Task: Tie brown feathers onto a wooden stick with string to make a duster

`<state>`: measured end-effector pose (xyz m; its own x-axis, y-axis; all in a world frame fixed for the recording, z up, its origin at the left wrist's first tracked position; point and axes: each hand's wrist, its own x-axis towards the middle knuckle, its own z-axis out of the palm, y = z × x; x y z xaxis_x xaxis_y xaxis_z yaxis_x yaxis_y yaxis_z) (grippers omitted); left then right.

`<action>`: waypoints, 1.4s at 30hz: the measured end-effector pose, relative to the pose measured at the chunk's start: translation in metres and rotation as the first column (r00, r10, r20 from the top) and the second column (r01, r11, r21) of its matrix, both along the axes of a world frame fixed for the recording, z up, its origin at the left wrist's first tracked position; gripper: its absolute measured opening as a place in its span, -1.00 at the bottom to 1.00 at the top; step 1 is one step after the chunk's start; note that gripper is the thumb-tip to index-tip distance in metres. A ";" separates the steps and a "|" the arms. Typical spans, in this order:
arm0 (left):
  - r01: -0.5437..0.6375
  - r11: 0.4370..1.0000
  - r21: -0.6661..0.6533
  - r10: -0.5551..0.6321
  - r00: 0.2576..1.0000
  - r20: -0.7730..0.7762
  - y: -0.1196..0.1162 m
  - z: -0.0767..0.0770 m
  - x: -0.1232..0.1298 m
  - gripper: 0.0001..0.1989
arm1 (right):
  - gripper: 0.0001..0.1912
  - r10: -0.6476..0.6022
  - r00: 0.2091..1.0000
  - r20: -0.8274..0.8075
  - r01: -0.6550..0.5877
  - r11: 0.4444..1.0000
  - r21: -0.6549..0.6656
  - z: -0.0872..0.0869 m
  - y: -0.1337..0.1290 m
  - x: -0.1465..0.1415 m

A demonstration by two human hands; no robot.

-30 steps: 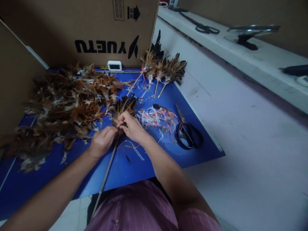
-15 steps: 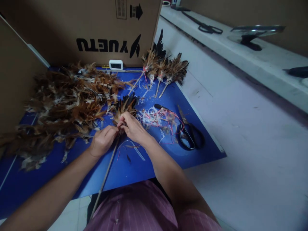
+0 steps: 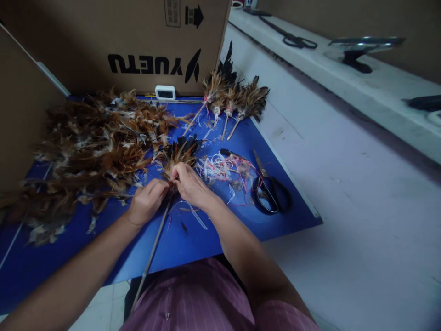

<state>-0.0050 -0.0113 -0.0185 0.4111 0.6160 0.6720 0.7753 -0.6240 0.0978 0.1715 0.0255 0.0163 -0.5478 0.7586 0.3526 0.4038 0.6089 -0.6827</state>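
Observation:
Brown and black feathers [image 3: 182, 151] fan out around a thin stick [image 3: 155, 243], forming a feather duster in front of me. The stick slants down towards my body. My left hand [image 3: 148, 200] is closed, thumb and fingers pinched at the base of the feathers, on the left side of the stick. From the right, my right hand [image 3: 189, 184] pinches the same spot, its fingertips almost touching the left ones. Whether a thread lies between the fingertips is too small to make out. Loose clear strips [image 3: 198, 217] and a small dark feather [image 3: 183, 226] lie just below.
A big heap of brown feathers [image 3: 99, 138] covers the left of the blue table [image 3: 193, 248]. Black-handled scissors [image 3: 272, 193] lie right, beside tangled white and pink string [image 3: 220, 168]. Finished-looking feather bundles [image 3: 237, 99], a white digital clock [image 3: 165, 93] and a cardboard box [image 3: 148, 37] stand behind.
Both hands stay at the base of the feathers, with the right fingers shifted slightly. The black feather tips have spread a little to the right.

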 end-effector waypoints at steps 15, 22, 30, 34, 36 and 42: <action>0.008 1.000 -0.017 -0.008 1.000 -0.008 0.001 -0.005 -0.003 -0.92 | -0.79 0.039 0.998 -0.058 -0.046 0.991 -0.126 0.002 0.002 0.004; 0.014 1.000 0.003 -0.014 1.000 -0.001 0.002 -0.003 -0.001 -0.92 | -0.80 0.023 1.000 0.020 -0.022 0.999 -0.028 0.000 0.002 0.003; 0.032 0.999 0.000 -0.032 0.999 0.016 0.001 0.001 0.000 -0.92 | -0.78 0.003 1.000 0.006 -0.003 1.000 0.008 -0.003 0.000 0.002; 0.037 0.999 -0.005 -0.037 0.999 0.021 0.000 0.000 0.000 -0.93 | -0.79 0.006 1.000 -0.016 -0.006 1.000 0.019 -0.004 0.001 0.003; 0.039 0.999 0.005 -0.039 0.999 0.015 0.000 0.000 0.000 -0.94 | -0.79 0.009 1.000 -0.029 -0.009 1.000 0.024 -0.004 0.001 0.003; 0.031 0.999 0.031 -0.030 0.999 -0.040 0.001 0.001 0.001 -0.92 | -0.77 0.028 0.998 -0.060 -0.030 0.999 -0.030 -0.003 0.002 0.002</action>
